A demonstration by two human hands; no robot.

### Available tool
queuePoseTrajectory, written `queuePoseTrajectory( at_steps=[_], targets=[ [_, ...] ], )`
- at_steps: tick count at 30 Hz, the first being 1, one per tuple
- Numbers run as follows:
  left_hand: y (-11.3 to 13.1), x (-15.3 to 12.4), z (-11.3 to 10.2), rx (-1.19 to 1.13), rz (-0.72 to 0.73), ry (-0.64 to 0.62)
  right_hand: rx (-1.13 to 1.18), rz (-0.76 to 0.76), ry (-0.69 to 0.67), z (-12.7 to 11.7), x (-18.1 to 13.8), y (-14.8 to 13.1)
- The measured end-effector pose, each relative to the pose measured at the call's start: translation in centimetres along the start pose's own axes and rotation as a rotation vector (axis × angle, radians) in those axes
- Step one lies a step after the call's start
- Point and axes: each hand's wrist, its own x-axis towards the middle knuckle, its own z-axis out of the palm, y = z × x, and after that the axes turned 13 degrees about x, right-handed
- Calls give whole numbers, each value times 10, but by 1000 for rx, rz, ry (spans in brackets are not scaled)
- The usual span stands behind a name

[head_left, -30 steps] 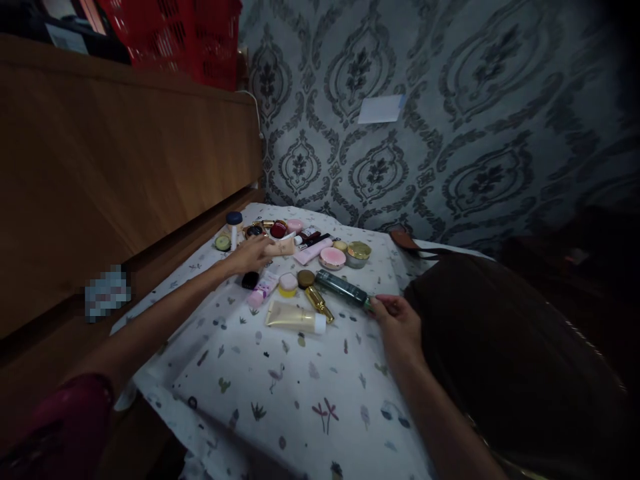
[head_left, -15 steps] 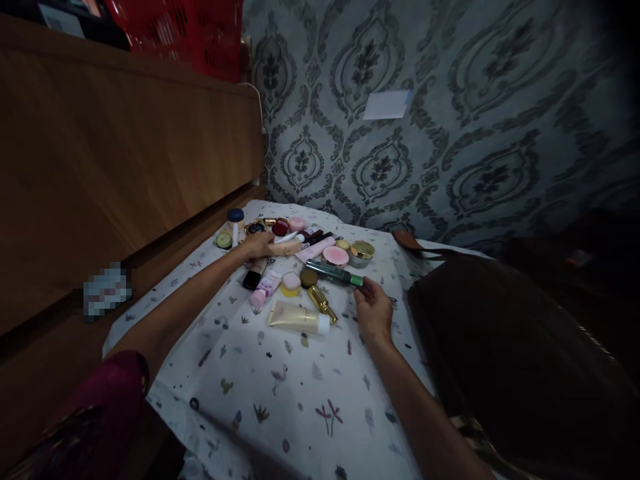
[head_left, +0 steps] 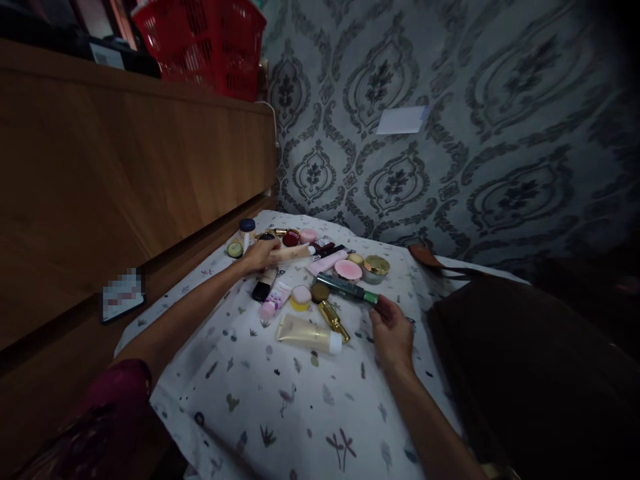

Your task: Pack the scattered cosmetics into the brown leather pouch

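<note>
right hand [head_left: 393,333] grips green bottle [head_left: 345,287]; left hand [head_left: 260,255] holds beige tube [head_left: 294,253]

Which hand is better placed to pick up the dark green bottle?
Probably the right hand: its fingertips touch the dark green bottle at its cap end. The left hand is farther off, on a beige tube.

cloth [head_left: 300,400]: white fabric, matt, lightly creased, printed with small plants.
green bottle [head_left: 347,288], in the right hand [head_left: 393,333]: smooth glossy dark body, brighter green plastic cap.
beige tube [head_left: 293,253], in the left hand [head_left: 260,255]: smooth plastic, soft sheen.
cream tube [head_left: 307,332], mid-cloth: glossy plastic, white cap.
gold bottle [head_left: 334,320]: shiny metallic finish.
jar lid [head_left: 376,265], near the cloth's far edge: polished gold.
side panel [head_left: 125,167]: smooth wood grain, satin.
basket [head_left: 200,40]: red plastic lattice.
</note>
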Motion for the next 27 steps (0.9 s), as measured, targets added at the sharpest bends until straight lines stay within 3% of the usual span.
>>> queuePoseTrajectory(
  at_steps=[5, 11, 17, 22, 27],
  targets=[
    [-19, 19, -8, -164, -161, 132, -16, 6, 7, 1, 1, -2],
    [-22, 43, -23, -226, -173, 163, -6, 24, 15, 0, 1, -2],
    [-31, 64, -40, -191, -337, 198, -18, 26, 20, -2, 2, 0],
    [-33, 76, -26, -136, -394, 151, -17, 1, 18, -2, 2, -2],
    [-28, 83, -9, -46, -362, 138, -21, 7, 2, -1, -1, -5]
  ],
)
